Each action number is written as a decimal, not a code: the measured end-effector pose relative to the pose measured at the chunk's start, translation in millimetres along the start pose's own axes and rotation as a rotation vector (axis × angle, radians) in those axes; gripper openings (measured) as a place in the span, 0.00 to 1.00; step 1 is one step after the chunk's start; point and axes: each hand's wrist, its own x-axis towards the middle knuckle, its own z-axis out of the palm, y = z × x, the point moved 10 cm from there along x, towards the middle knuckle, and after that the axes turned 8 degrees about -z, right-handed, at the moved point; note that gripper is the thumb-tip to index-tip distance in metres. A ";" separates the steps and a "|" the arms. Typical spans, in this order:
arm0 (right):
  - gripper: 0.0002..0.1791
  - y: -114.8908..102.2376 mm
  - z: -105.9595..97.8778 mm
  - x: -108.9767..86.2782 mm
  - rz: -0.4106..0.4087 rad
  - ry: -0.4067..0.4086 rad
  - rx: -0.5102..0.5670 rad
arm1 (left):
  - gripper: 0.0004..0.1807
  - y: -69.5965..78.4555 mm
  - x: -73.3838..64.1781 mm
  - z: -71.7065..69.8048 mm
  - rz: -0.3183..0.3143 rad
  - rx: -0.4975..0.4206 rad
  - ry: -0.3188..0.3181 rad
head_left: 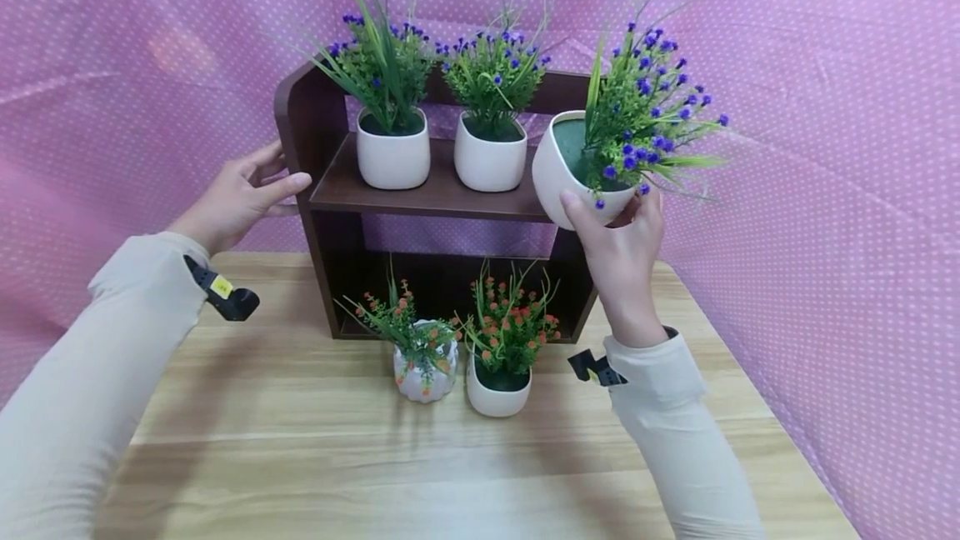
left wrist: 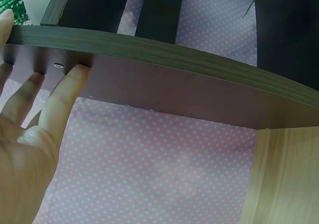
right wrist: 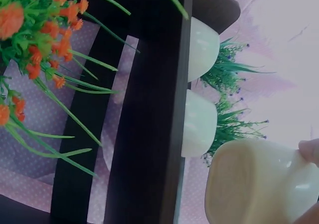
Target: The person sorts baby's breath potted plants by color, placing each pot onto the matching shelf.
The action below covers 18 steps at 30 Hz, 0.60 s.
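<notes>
My right hand point(head_left: 626, 252) holds a white pot point(head_left: 558, 169) of purple-flowered greenery, tilted to the right, at the right end of a dark brown shelf point(head_left: 435, 200). Its thumb lies on the pot's front; the other fingers are mostly hidden. The pot's underside point(right wrist: 232, 184) faces the right wrist view. My left hand point(head_left: 236, 194) touches the shelf's left side panel point(left wrist: 164, 87), fingers spread and fairly straight on the outer face, thumb at the front edge. Two more white pots, a left one point(head_left: 393, 158) and a middle one point(head_left: 490, 161), stand upright on the upper board with purple flowers.
Before the shelf, on the wooden table point(head_left: 322, 448), stand a ribbed white pot point(head_left: 425, 386) and a smooth white pot point(head_left: 498, 401), both with orange flowers. A pink dotted cloth point(head_left: 825, 107) hangs behind and around the table. Black straps with cameras point(head_left: 225, 290) sit on both wrists.
</notes>
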 end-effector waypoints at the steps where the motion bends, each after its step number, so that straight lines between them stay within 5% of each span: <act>1: 0.33 1.9 0.8 0.8 -0.002 0.006 0.007 | 0.35 -0.3 -0.1 -0.1 0.001 -0.004 0.000; 7: 0.36 21.7 8.9 6.6 0.050 0.033 0.007 | 0.36 -0.8 0.1 -0.7 0.002 0.007 0.003; 18: 0.45 40.3 17.9 26.8 0.112 0.046 -0.191 | 0.35 -1.2 0.2 -2.0 0.000 0.049 0.013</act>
